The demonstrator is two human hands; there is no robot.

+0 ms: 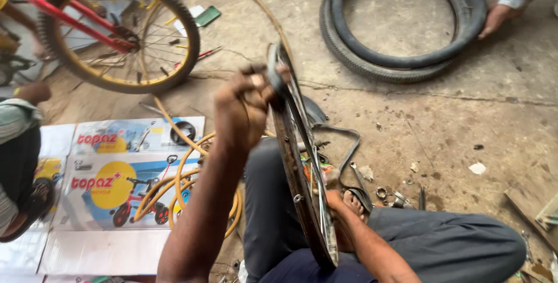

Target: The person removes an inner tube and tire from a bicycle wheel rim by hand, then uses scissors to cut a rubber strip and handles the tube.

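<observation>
Now | left hand (pixel 243 104) is clenching its fingers on the top of the bicycle rim (pixel 302 172) | rim is standing edge-on, long axis running toward the lap | right hand (pixel 343 201), probably gripping, is bracing its lower side.

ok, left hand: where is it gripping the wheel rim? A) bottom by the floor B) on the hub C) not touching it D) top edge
D: the left hand is closed over the top edge of the upright wheel rim, while the right hand sits lower by the spokes.
</observation>
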